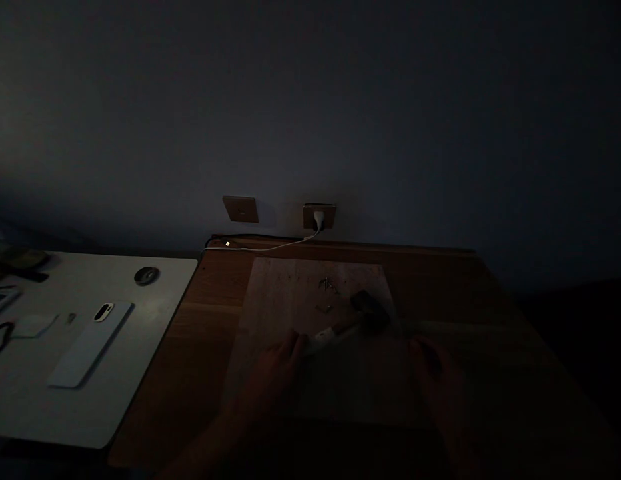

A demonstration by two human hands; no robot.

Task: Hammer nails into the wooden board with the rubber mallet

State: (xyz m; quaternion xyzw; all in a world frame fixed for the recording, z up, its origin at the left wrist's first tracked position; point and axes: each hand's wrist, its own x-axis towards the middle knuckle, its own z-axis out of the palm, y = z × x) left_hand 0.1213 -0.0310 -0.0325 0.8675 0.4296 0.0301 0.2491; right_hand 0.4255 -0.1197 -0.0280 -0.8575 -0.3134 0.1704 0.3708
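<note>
Both your left hand (276, 368) and your right hand (440, 377) are low over the work, in very dim light. The fingers of your left hand are closed around the pale end of the handle of a hammer (346, 325), whose dark head points away from you and to the right. Your right hand is half curled by the right edge of the board (275, 287); you can see nothing in it, but it is too dark to tell whether it grasps anything. The hammer is over the right half of that board, and near its head is a small heap of nails (326, 285), with a couple of small pieces (323, 309) just below the heap. The board lies on a brown table (200, 347). To your left, a white table (155, 327) bears a phone (93, 347), camera side up, and a round roll (147, 275). Behind the brown table, a white cable (285, 245) runs along the back edge up to a plug (318, 219) in the wall socket (331, 215), beside a second wall plate (241, 209)
</note>
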